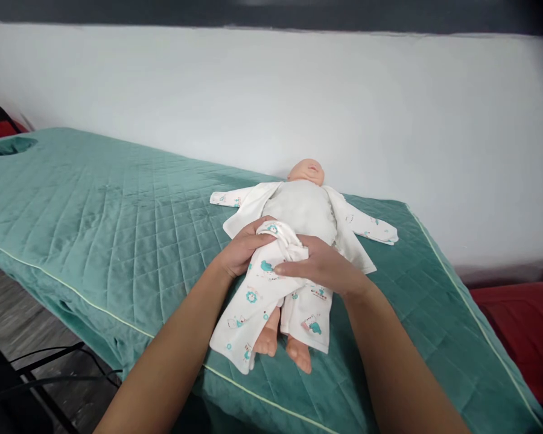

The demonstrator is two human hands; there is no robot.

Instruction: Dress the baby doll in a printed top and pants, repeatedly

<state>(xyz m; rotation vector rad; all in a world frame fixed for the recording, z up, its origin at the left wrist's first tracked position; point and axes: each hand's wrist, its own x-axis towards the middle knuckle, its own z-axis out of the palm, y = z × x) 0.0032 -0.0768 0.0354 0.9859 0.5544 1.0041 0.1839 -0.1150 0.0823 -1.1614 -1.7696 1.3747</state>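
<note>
A baby doll (305,208) lies on its back on the green quilted cover, its head toward the wall. Its white patterned jacket (361,248) hangs open, with both sleeves spread out. White printed pants (250,301) lie over the doll's legs, and its bare feet (298,354) show near the pant legs. My left hand (247,246) grips the bunched waistband from the left, thumb on top. From the right, my right hand (319,262) holds the other side of the waistband, its thumb across the front; some of its fingers are hidden.
The bed (117,217) stretches far to the left, with a face hole (11,146) at that end. A white wall (271,96) stands behind. Red chairs (520,331) flank it; cables (63,380) and a black frame are at lower left.
</note>
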